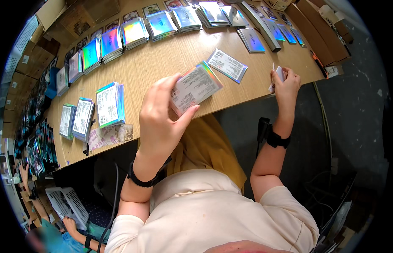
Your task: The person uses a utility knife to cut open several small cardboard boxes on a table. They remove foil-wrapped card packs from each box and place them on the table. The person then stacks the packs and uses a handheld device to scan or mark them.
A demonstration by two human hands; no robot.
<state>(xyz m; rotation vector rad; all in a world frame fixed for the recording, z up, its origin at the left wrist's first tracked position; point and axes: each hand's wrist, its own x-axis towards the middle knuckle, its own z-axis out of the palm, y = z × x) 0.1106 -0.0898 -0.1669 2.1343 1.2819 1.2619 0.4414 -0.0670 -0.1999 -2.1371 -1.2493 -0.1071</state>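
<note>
My left hand grips a thick stack of shiny holographic cards, white printed backs up, just above the front edge of the wooden table. My right hand pinches a few small white cards at the table's right front edge. One loose holographic card lies flat on the table between the two hands, a little further back.
Several stacks of holographic cards run in a curved row along the table's far side. Three more stacks sit at the left front. Cardboard boxes stand at the right and back left. Another person's hand and a white basket are lower left.
</note>
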